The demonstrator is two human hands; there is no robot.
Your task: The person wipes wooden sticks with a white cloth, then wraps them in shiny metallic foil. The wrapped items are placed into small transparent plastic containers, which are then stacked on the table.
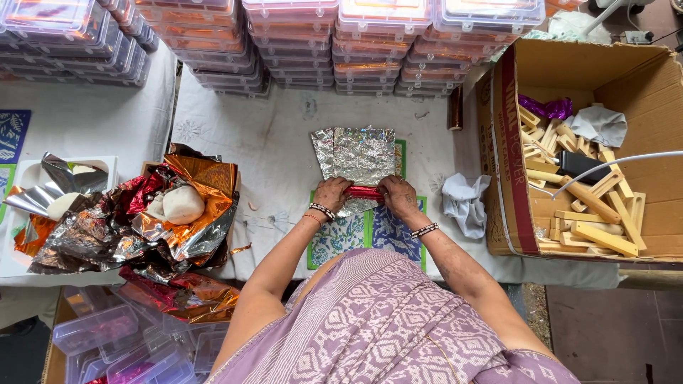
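While both hands pinch it, left hand (pixel 331 195) and right hand (pixel 398 195) grip one red foil roll (pixel 364 192) on the silver foil sheet (pixel 359 158). One white cloth (pixel 464 202) right; cardboard box (pixel 519 178) of wooden pieces beyond; clear container stacks (pixel 370 50) farthest.

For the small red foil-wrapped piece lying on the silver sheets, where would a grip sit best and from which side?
Probably at its two short ends, coming in from left and right. The red foil-wrapped piece lies crosswise on the silver foil sheets, narrow and long, and the left hand and right hand already pinch one end each, leaving the middle free.
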